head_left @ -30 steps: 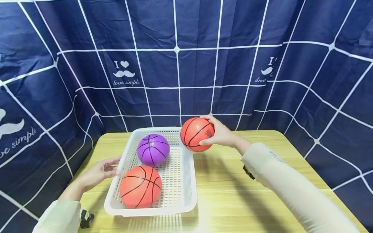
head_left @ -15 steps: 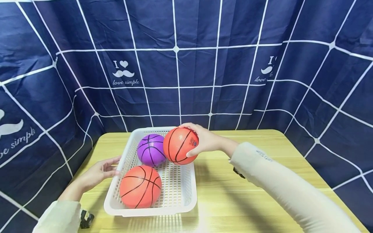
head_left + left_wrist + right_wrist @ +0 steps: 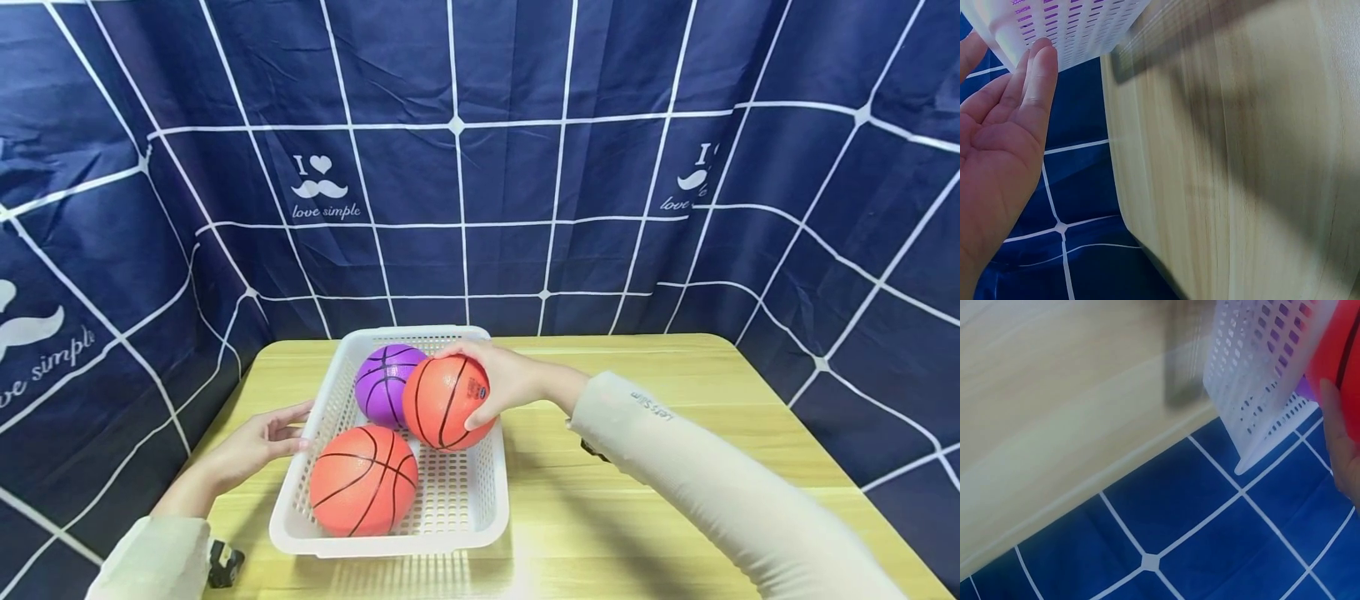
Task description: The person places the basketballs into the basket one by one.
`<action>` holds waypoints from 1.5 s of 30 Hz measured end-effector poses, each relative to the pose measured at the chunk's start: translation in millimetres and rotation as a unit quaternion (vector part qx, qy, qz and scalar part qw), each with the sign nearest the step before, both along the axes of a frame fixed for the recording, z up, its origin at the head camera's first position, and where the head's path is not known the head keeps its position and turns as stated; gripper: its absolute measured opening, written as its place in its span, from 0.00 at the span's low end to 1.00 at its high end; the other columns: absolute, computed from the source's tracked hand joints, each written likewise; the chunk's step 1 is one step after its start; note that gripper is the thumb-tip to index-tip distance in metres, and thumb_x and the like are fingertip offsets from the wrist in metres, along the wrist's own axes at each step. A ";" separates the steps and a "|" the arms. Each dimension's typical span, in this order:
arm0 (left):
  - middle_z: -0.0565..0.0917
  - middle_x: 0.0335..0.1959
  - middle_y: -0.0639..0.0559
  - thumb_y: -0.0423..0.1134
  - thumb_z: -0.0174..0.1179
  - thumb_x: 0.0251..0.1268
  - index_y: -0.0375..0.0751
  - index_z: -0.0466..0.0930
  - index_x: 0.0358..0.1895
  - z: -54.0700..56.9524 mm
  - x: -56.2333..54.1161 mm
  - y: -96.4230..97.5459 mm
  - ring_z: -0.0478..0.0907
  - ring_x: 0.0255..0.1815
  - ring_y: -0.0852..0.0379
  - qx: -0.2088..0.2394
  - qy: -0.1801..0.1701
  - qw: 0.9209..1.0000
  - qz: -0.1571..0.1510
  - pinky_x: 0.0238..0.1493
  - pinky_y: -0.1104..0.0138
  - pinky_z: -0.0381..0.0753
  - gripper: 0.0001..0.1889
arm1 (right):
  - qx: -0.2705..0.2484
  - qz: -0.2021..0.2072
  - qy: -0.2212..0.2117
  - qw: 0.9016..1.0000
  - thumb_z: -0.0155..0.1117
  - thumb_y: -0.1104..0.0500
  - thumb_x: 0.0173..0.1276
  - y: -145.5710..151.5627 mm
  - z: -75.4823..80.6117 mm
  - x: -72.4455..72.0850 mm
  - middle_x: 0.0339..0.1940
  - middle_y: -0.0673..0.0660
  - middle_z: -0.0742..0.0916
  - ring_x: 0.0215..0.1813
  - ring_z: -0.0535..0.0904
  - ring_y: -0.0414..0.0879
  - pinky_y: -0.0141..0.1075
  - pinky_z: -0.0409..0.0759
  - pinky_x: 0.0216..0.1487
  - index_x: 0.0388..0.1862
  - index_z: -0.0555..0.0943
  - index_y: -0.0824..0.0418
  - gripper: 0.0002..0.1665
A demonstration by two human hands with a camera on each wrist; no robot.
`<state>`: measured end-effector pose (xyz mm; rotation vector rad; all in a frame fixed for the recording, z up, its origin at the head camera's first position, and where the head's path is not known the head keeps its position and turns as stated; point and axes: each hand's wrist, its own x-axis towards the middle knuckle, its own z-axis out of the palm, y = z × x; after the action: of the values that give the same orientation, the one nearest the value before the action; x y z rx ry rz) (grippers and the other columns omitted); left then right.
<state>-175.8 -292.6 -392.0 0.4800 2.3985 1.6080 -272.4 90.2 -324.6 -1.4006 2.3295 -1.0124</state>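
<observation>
In the head view, my right hand (image 3: 498, 379) grips a small orange basketball (image 3: 444, 408) from its right side, thumb low and fingers over the top. The ball is over the right part of a white plastic basket (image 3: 487, 508), overlapping a purple basketball (image 3: 382, 387) in this view. Nearer me in the basket sits another orange basketball (image 3: 363, 483). My left hand (image 3: 251, 450) is at the basket's left side, thumb at the rim. In the left wrist view, its fairly straight fingers (image 3: 1040, 81) touch the perforated outer wall.
The basket stands on a light wood-grain table (image 3: 637, 500), left of its middle. A dark blue curtain (image 3: 510, 167) with white grid lines hangs behind the table and along both sides.
My right hand has carried the orange basketball left and toward me, from the basket's right rim to over its inside. The left hand, the basket and the other two balls have stayed put.
</observation>
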 end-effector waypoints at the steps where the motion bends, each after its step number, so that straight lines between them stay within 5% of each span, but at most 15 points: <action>1: 0.63 0.63 0.20 0.32 0.58 0.66 0.19 0.50 0.69 -0.2 0.1 -0.1 0.76 0.49 0.66 0.000 -0.001 1.000 0.000 0.48 0.71 0.76 0.35 | 0.006 0.000 0.007 1.000 0.81 0.59 0.39 -1.3 -0.7 0.2 0.58 0.49 0.74 0.57 0.71 0.44 0.39 0.74 0.54 0.65 0.67 0.53 0.51; 12: 0.64 0.62 0.20 0.32 0.58 0.66 0.19 0.50 0.69 -1.5 -0.9 0.2 0.77 0.49 0.65 0.001 0.002 1.000 -0.002 0.48 0.71 0.76 0.35 | 0.070 -0.013 0.003 0.997 0.81 0.58 0.41 -12.3 -8.3 3.7 0.59 0.50 0.73 0.60 0.68 0.45 0.37 0.74 0.54 0.64 0.67 0.50 0.50; 21: 0.63 0.62 0.20 0.31 0.58 0.65 0.18 0.51 0.68 -1.1 -1.6 -0.3 0.77 0.48 0.66 -0.004 0.003 1.000 0.003 0.48 0.71 0.76 0.35 | 0.039 -0.018 0.033 0.999 0.83 0.59 0.37 -13.6 -17.5 7.9 0.62 0.58 0.67 0.64 0.62 0.51 0.46 0.71 0.57 0.63 0.65 0.53 0.53; 38: 0.63 0.64 0.22 0.29 0.59 0.64 0.17 0.52 0.68 1.2 -3.3 1.5 0.77 0.50 0.54 -0.006 0.003 1.000 0.003 0.48 0.69 0.77 0.34 | 0.036 -0.035 0.129 0.990 0.83 0.55 0.35 -7.6 -35.8 13.3 0.58 0.60 0.69 0.59 0.71 0.52 0.44 0.72 0.59 0.59 0.62 0.58 0.53; 45: 0.62 0.63 0.21 0.29 0.58 0.64 0.17 0.51 0.68 1.5 -2.5 2.0 0.77 0.49 0.60 -0.004 0.002 1.000 -0.001 0.47 0.69 0.77 0.35 | 0.046 -0.068 0.137 0.987 0.83 0.52 0.34 -6.8 -40.1 14.4 0.57 0.57 0.73 0.57 0.72 0.50 0.46 0.72 0.56 0.57 0.64 0.56 0.52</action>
<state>-178.3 -290.6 -390.5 0.4841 2.4065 1.5965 -258.0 83.4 -364.6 -1.4392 2.6635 -0.7759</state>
